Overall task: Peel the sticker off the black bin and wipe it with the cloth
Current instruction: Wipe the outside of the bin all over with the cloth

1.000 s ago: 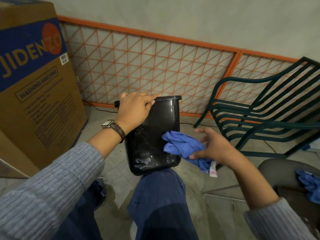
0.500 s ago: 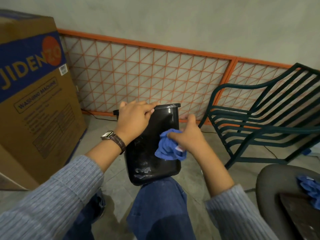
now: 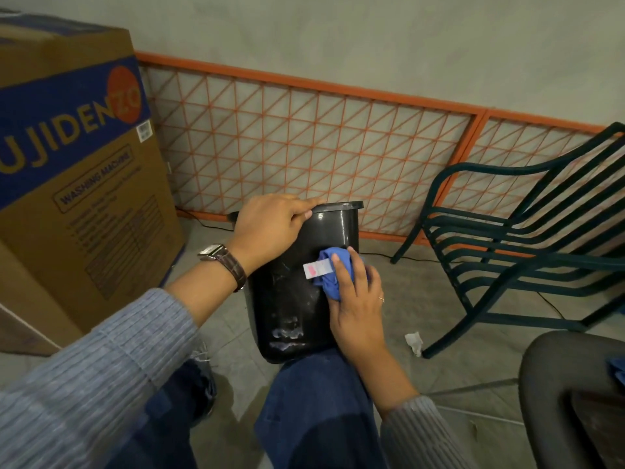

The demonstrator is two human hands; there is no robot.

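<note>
grey wall and an orange mesh panel (image 3: 304,143) close the far side; a cardboard box (image 3: 74,184) stands left, a green chair (image 3: 514,252) right, on a tiled floor. the black bin (image 3: 301,299) rests tilted with its base on the person's knee (image 3: 314,401), mouth pointing far.

the left hand (image 3: 270,225) is clamped over the bin's far rim, steadying it. the right hand (image 3: 355,299) is closed on a bunched blue cloth (image 3: 329,272), pressing it against the bin's right side wall. a small white tag (image 3: 317,269) with a pink mark sticks out of the cloth to the left; it looks like the cloth's own label rather than the sticker, though i cannot be sure.

white smears (image 3: 287,330) remain near the base, below the cloth, so the wiping seems unfinished.

risks, as i judge them: the bin balances only on the knee, so a hard rub could make it slide off or twist under the left grip. the loose wad could also smear residue rather than lift it.
</note>
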